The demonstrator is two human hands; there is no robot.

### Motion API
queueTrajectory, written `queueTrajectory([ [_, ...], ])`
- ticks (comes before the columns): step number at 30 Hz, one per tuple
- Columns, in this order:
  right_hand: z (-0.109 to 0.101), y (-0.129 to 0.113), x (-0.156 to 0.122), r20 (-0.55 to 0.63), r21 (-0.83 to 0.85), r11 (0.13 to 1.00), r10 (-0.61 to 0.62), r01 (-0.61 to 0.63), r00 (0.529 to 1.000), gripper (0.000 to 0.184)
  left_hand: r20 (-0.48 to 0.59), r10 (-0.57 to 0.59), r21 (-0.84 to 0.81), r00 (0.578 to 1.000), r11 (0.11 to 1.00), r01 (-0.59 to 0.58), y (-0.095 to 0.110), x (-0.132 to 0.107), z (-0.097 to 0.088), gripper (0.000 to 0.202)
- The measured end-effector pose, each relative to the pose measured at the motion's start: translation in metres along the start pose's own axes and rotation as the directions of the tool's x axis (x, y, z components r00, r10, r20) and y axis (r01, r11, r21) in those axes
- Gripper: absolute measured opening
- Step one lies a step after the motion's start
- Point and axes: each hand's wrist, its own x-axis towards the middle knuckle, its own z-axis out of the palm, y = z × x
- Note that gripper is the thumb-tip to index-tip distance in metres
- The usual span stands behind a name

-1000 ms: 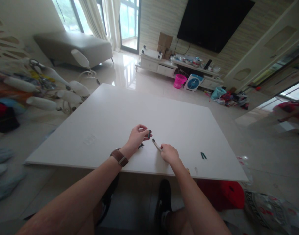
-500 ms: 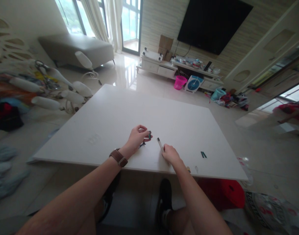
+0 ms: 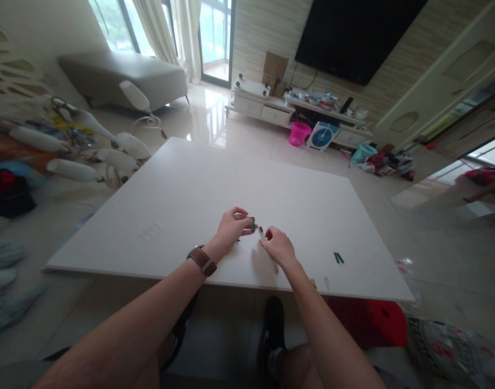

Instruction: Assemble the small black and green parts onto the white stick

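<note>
My left hand point(image 3: 232, 228), with a brown-strapped watch on its wrist, pinches a small dark green piece point(image 3: 253, 223) with a black edge; its exact kind is too small to tell. Close on the right, my right hand point(image 3: 280, 247) grips a slim brush point(image 3: 261, 233) with a pale handle and a dark tip. That tip points up and left towards the green piece, with a small gap between them. Under my left hand a small dark object point(image 3: 238, 241) lies on the white table point(image 3: 251, 173), mostly hidden.
Two dark green strips point(image 3: 339, 257) lie on the right part of the table. Near its front edge are a small clear item point(image 3: 326, 282) and a small golden one point(image 3: 313, 282). A red stool-like object point(image 3: 383, 321) stands below the right edge; a lamp point(image 3: 121, 154) with white shades is at left.
My right hand has lifted the brush and brought its tip nearer the green piece. My left hand has shifted slightly right, still pinching the piece.
</note>
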Motion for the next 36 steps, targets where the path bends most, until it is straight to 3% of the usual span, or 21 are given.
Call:
queueTrajectory([
  [4, -0.012, -0.017, -0.011, -0.278, 0.204, 0.941, -0.209, 0.27, 0.938, 0.011, -0.004, 0.006, 0.019, 1.0, 1.0, -0.006, -0.004, -0.003, 0.001, 0.032],
  [8, -0.019, -0.028, -0.027, -0.336, 0.225, 0.891, -0.308, 0.394, 0.89, 0.011, 0.01, 0.028, 0.018, 1.0, 0.999, -0.028, -0.008, -0.01, 0.001, 0.033],
  [12, -0.021, -0.03, -0.037, -0.287, 0.194, 0.891, -0.35, 0.412, 0.892, 0.016, 0.024, 0.038, 0.024, 0.999, 0.999, -0.039, -0.01, -0.016, 0.001, 0.029],
  [19, -0.023, -0.028, -0.035, -0.327, 0.21, 0.877, -0.354, 0.432, 0.876, 0.011, 0.049, 0.034, 0.062, 0.998, 0.997, -0.037, -0.011, -0.011, 0.003, 0.022],
  [25, -0.022, -0.023, -0.024, -0.376, 0.267, 0.874, -0.294, 0.407, 0.879, 0.011, 0.066, -0.005, 0.031, 0.998, 1.0, 0.003, -0.013, 0.001, 0.006, 0.02],
  [32, -0.029, -0.018, -0.021, -0.432, 0.463, 0.821, -0.12, 0.334, 0.894, 0.015, 0.137, -0.045, 0.066, 0.99, 0.997, 0.037, -0.013, -0.002, 0.005, 0.017],
  [36, -0.031, -0.016, -0.029, -0.441, 0.483, 0.791, -0.15, 0.375, 0.885, 0.013, 0.15, -0.03, 0.132, 0.988, 0.991, 0.01, -0.014, -0.009, 0.005, 0.019],
])
